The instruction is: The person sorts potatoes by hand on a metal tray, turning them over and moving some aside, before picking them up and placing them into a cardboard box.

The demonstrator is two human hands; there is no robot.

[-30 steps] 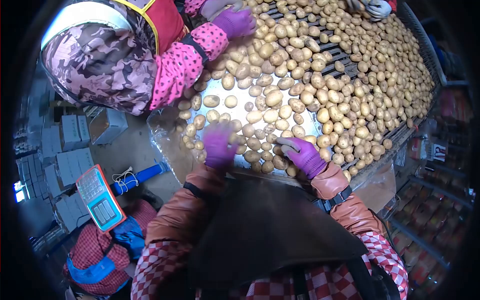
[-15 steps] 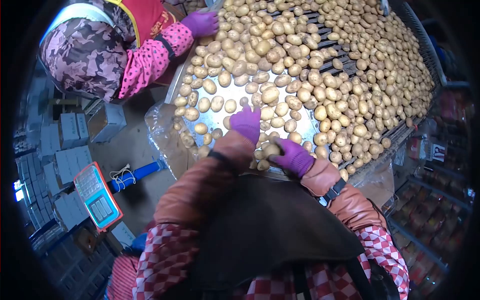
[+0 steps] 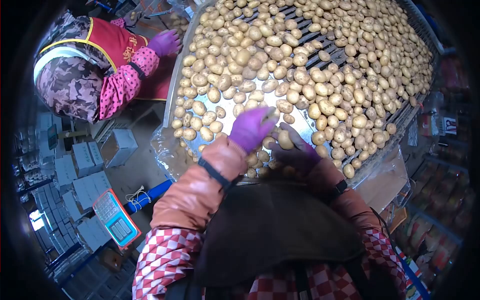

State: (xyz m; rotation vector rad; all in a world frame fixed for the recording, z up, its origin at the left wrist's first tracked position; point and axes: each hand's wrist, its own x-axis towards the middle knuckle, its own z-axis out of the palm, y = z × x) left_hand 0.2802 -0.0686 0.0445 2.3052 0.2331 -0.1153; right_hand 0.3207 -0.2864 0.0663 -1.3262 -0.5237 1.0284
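Observation:
My left hand point(image 3: 251, 129), in a purple knit glove, is closed around a potato point(image 3: 271, 117) above the metal sorting surface. Close beside it on the right, my right hand point(image 3: 299, 151), gloved and in shadow, grips another potato point(image 3: 285, 140) with its fingers. Loose potatoes point(image 3: 207, 118) lie on the shiny metal sheet point(image 3: 302, 123) around both hands. Several more sit just below my hands near the close edge, partly hidden by them and by my dark apron.
A large heap of potatoes point(image 3: 375, 70) covers the slatted rack point(image 3: 315, 59) behind and to the right. At the left edge is a co-worker's gloved hand point(image 3: 165, 43). A digital scale point(image 3: 119, 222) and cardboard boxes point(image 3: 119, 148) stand at lower left. Clear plastic point(image 3: 162, 145) hangs off the corner.
My left hand has picked up a potato and moved toward my right hand, which has turned with its potato. The co-worker's hand has left the potatoes. The whole view has shifted a little.

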